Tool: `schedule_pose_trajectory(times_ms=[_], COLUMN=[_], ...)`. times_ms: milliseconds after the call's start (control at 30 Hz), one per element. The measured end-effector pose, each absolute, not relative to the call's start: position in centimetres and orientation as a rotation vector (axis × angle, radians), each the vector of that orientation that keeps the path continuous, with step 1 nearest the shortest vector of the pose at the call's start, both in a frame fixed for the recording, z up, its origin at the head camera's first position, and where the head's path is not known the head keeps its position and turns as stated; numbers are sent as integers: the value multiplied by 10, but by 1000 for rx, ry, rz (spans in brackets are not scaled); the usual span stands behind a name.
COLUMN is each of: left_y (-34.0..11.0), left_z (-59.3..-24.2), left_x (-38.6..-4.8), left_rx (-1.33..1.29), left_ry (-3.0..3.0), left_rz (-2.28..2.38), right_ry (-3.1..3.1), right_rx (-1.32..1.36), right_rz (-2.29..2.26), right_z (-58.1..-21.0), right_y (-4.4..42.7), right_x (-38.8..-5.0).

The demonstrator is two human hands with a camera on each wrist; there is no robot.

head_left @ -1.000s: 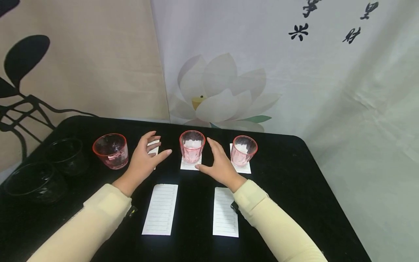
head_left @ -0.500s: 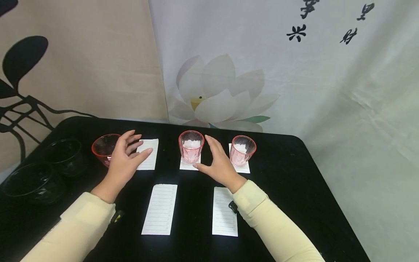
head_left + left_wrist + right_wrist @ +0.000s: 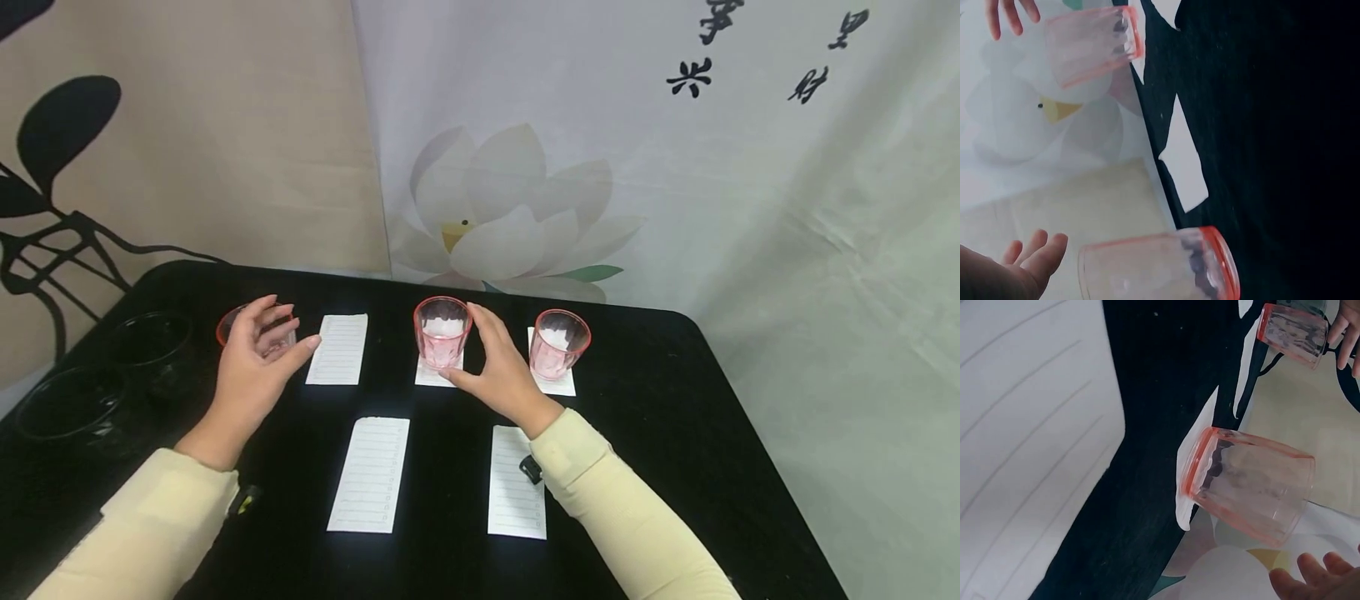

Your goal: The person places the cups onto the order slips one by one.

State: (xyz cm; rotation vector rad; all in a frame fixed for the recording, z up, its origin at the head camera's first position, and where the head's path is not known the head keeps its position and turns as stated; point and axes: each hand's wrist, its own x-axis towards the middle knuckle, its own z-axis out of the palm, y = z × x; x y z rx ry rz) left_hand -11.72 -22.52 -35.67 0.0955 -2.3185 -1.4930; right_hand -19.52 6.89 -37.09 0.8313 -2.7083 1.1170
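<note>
My left hand (image 3: 243,379) is spread in front of a pink glass (image 3: 1154,269), covering much of it in the head view. In the left wrist view its fingers (image 3: 1041,256) stand apart from that glass. My right hand (image 3: 506,379) curves loosely along the right side of a second pink glass (image 3: 441,333), which stands on a white lined paper slip (image 3: 435,377). A gap shows between hand and glass in the right wrist view; contact at the fingertips is unclear. A third pink glass (image 3: 559,346) stands on its own slip, right of the right hand.
Between the left and middle glasses lies a lined slip (image 3: 336,354). Two more slips, one left (image 3: 369,475) and one right (image 3: 516,492), lie nearer on the black table (image 3: 675,433). Two dark clear glasses (image 3: 71,412) stand at far left. A printed cloth (image 3: 525,167) hangs behind.
My left hand has moved left, from beside the slip to in front of the left pink glass, uncovering that slip. My right hand has stayed almost still beside the middle glass.
</note>
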Motion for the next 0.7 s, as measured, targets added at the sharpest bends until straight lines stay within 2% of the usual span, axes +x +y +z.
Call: schedule_pose_trajectory(times_ms=[700], left_y=[-260], left_z=[-367], left_x=[-91], left_rx=[308], left_ry=[-2353], left_rz=[-1339], right_ry=[-2629], right_rx=[913], right_rz=[1180], right_z=[-364], right_y=[48], right_x=[-195])
